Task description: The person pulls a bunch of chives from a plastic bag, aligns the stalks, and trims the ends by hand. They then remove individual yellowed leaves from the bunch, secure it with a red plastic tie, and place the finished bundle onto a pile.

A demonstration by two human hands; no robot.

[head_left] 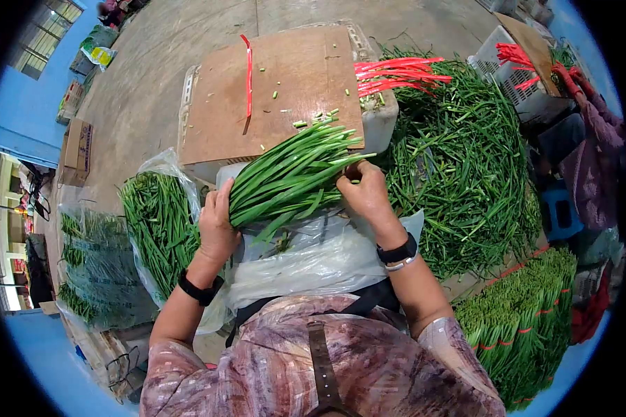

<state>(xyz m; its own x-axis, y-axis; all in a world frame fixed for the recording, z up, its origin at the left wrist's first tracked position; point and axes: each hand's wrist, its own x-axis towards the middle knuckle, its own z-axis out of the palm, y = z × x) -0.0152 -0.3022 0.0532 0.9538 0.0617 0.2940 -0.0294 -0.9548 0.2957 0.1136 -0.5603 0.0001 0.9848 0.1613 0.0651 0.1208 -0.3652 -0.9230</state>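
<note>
A loose bunch of long green garlic chives lies slantwise in front of me, partly over the near edge of a brown board. My left hand is closed at the leafy left end of the bunch, fingers pointing up. At the stem end on the right, my right hand pinches some chives, its fingers curled in. A single red tie strip rests on the board among small cut stem pieces. More red strips hang over the board's right edge. Clear plastic sheeting covers my lap.
To the right is a large heap of loose chives. Red-banded bundles stand at lower right. Left of me are chives in a plastic bag and wrapped bundles. Another person's sleeve shows beside a white crate.
</note>
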